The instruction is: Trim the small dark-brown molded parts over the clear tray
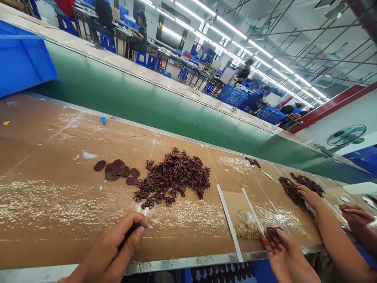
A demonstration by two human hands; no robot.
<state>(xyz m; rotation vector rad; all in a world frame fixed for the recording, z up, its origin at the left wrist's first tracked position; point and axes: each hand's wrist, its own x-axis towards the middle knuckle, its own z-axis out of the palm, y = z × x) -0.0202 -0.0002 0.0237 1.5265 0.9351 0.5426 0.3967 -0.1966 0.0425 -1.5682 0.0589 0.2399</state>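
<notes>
My left hand point(118, 245) rests on the brown worktable point(44, 204) near its front edge, fingers pinched around a small dark piece. My right hand point(284, 251) lies palm up at the front right with several small brown pieces point(273, 232) on its fingers. Between and beyond the hands is a pile of brown ring-shaped parts point(175, 177). Several flat brown oval discs point(118, 171) lie to the pile's left. A taped-off rectangle point(240, 214) holding a clear ring sits just left of my right hand.
A co-worker's hands point(310, 198) point(355, 214) reach over another brown pile point(294, 190) at the right. A green conveyor belt point(165, 106) runs behind the table. A blue bin point(20, 63) stands at the far left. People sit at benches beyond.
</notes>
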